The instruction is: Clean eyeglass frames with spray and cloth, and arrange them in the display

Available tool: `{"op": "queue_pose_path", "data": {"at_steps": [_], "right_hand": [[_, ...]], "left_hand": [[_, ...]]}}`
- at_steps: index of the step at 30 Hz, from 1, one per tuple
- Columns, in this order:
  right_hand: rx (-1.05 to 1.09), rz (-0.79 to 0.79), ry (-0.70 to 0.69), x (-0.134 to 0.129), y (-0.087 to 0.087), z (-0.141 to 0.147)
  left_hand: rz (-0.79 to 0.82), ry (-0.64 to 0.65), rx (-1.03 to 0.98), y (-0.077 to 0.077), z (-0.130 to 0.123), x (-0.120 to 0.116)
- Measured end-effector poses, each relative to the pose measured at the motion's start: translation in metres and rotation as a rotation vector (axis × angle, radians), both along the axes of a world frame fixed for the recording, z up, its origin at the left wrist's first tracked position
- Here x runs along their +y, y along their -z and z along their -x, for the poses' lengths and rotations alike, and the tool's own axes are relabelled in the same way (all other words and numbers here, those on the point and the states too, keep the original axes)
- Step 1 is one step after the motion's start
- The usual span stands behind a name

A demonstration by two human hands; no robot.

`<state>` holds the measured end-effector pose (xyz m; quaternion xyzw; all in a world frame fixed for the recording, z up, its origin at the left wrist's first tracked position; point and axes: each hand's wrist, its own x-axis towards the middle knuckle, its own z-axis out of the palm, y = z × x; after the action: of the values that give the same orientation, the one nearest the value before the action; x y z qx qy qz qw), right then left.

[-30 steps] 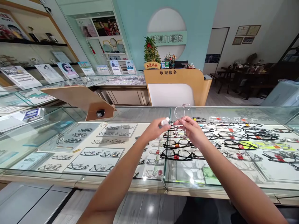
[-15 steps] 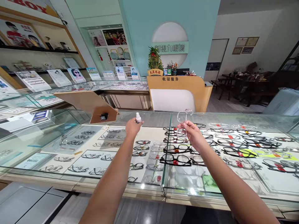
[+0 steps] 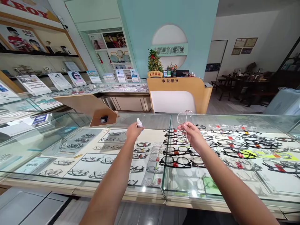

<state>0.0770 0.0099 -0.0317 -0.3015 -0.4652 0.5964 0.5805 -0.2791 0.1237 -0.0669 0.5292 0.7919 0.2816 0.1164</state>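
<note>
My left hand (image 3: 133,130) is closed around a small white bottle (image 3: 139,123), whose narrow top points up and away from me. In my right hand (image 3: 192,132) is a pair of clear-framed eyeglasses (image 3: 182,118), pinched between thumb and fingers and held edge up, with one lens ring above the fingers. Both hands are above the glass display case (image 3: 165,190), apart from each other. Beneath them, rows of eyeglasses (image 3: 176,161) lie inside the case, several with red tags at the bridge.
A wooden-backed stand mirror (image 3: 93,107) stands on the glass at the left. Past the case are a wooden cashier counter (image 3: 177,86) with a potted plant (image 3: 154,62) on it, and more glass cases (image 3: 126,88). Dark wooden furniture (image 3: 243,86) stands at the far right.
The bottle has dipped slightly and its top has tilted a little, along with my left hand. My right hand and the eyeglasses stay nearly still. The whole view has shifted slightly.
</note>
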Motion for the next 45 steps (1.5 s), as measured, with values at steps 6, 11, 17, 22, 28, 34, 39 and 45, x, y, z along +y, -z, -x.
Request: {"op": "queue_pose_path", "data": {"at_steps": [6,11,17,22,28,34,39,45], "right_hand": [[0.007,0.004,0.008,0.0,0.0,0.0],[0.014,-0.002,0.024,0.0,-0.004,-0.004],[0.03,-0.007,0.068,0.002,-0.011,-0.013],[0.04,-0.013,0.086,0.0,-0.016,-0.013],[0.041,-0.04,0.012,-0.008,-0.014,-0.001],[0.004,-0.076,-0.014,-0.009,-0.008,0.005],[-0.025,-0.108,-0.007,-0.01,-0.008,0.006],[-0.004,-0.107,-0.025,-0.011,-0.01,0.004]], "left_hand": [[-0.069,-0.037,-0.07,-0.001,-0.004,-0.002],[-0.302,-0.191,-0.118,-0.025,-0.001,-0.016],[-0.764,0.025,-0.433,-0.057,-0.038,-0.041],[-0.371,0.529,-1.208,-0.055,-0.104,-0.071],[-0.153,0.643,-1.406,-0.053,-0.129,-0.095],[-0.122,0.682,-1.332,-0.051,-0.132,-0.093],[-0.167,0.656,-1.221,-0.047,-0.136,-0.092],[-0.04,0.743,-1.186,-0.043,-0.14,-0.097]]}}
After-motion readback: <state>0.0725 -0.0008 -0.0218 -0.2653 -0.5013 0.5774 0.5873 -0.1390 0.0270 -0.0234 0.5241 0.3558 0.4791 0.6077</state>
